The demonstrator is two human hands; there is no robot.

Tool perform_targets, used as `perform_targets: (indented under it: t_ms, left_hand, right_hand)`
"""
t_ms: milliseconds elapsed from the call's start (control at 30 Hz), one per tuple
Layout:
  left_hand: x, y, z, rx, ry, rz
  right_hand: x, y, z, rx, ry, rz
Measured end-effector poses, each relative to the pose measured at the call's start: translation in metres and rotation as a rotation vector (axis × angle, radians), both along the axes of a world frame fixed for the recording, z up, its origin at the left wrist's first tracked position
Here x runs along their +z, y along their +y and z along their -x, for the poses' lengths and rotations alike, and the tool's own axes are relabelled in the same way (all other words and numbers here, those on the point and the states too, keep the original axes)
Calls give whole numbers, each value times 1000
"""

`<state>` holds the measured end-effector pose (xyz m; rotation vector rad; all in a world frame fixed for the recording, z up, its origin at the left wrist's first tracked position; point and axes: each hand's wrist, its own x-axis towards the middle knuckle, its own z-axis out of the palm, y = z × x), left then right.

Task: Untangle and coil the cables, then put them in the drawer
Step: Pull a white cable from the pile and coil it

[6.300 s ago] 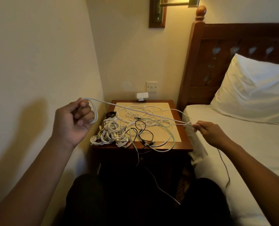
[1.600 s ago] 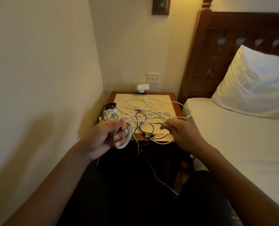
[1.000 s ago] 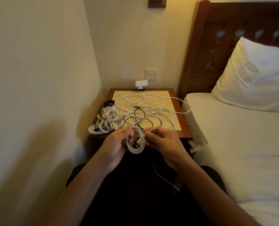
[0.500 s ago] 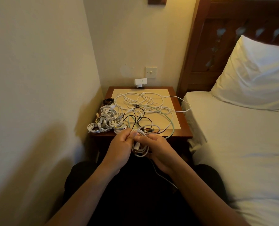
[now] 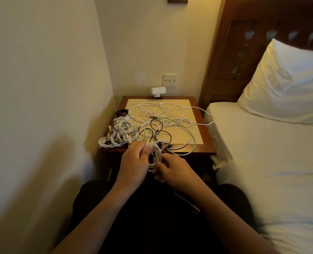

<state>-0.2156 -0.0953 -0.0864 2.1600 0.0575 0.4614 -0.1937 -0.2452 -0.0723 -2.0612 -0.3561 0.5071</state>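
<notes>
A small white cable coil (image 5: 155,158) is held upright between both hands, just in front of the nightstand's (image 5: 205,149) front edge. My left hand (image 5: 133,162) grips its left side, thumb on top. My right hand (image 5: 174,171) pinches the lower right part of the coil. Loose white cables (image 5: 157,112), a black cable (image 5: 159,131) and a pale green one (image 5: 192,143) lie tangled on the nightstand top. A heap of coiled white cables (image 5: 120,134) sits at its left edge. The drawer is hidden behind my hands.
A white adapter (image 5: 158,91) stands at the back of the nightstand under a wall switch (image 5: 170,80). A wall runs close on the left. The bed (image 5: 271,162) with a pillow (image 5: 287,83) is on the right. A white cable end (image 5: 186,200) trails over my lap.
The long white cable, earlier stretched between my hands, is now wound into a small coil. Both hands have come together and, over the last half second, my right hand dropped to the coil's lower part.
</notes>
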Motion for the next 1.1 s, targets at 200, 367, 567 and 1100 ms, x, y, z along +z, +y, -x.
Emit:
perform_targets:
  t_ms: [200,367,567,1100]
  left_hand:
    - [6,54,-23,306,132,121]
    - [23,39,-14,206,238,717]
    - [29,7,2,44,337,1178]
    - [16,-17,5,12,287,1133]
  right_hand:
    - [10,-17,5,128,-99,214]
    - [-2,-29,-2,82,-445,403]
    - [-21,-20,8,-195,-356,-64]
    - [-23,-17,5,-376,282,-789]
